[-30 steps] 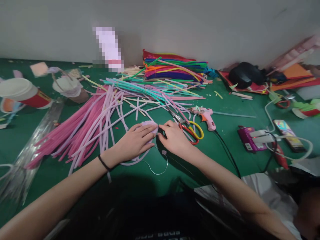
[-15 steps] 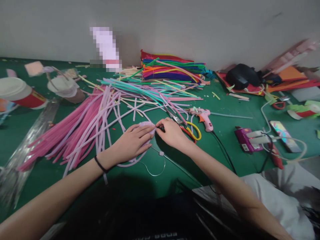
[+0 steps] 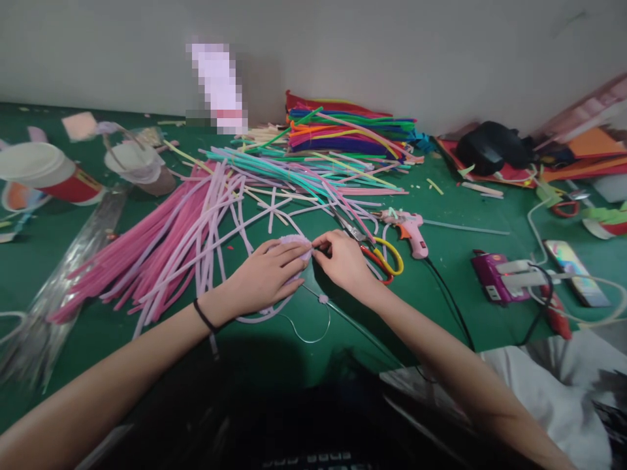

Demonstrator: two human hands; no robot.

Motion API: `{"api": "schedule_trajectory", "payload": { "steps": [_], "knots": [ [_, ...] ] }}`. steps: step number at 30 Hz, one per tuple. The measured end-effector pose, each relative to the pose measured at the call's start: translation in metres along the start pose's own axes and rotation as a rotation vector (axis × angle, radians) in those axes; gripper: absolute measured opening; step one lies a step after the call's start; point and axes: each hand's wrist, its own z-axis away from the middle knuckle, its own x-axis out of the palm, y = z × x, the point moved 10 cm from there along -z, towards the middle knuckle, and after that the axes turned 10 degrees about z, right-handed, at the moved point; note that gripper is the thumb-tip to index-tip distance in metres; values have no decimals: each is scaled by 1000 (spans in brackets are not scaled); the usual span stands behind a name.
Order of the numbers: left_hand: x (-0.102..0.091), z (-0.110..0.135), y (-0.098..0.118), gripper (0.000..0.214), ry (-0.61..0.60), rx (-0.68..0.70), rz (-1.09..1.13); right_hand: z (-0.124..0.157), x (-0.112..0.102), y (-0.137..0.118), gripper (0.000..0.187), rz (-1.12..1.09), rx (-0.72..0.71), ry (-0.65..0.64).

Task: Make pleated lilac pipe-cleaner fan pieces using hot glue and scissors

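Both hands work a lilac pipe-cleaner coil [image 3: 294, 243] on the green table [image 3: 441, 294], just in front of the loose pink and lilac stems [image 3: 161, 248]. Left hand [image 3: 262, 277] lies flat over the coil, pinning it down; right hand [image 3: 343, 260] has its fingertips pinched closed on the coil's right edge. Looks like the winding or shaping step; the next turn would need a firm pin and a tight pinch. The coil is fuzzy, pale and small, mostly hidden. Scissors [image 3: 379, 251] and glue gun [image 3: 411, 230] sit just right.

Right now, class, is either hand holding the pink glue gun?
No. The pink glue gun lies on the green table, while both hands pinch a pale purple fuzzy piece.
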Motion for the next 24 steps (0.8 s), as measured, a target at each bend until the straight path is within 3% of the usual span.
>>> {"api": "schedule_trajectory", "payload": {
  "steps": [8,16,19,24],
  "knots": [
    [1,1,1,37,-17,7,-51,9,-2,-13,8,119,-96,48],
    [1,-1,0,41,-10,5,-43,2,-6,-5,8,-8,-135,19],
    [4,-1,-1,44,-14,12,-67,-4,-7,-11,8,63,-254,-44],
    [3,0,-1,44,-9,7,-77,-7,-3,-31,13,331,-573,-106]
  ]
}}
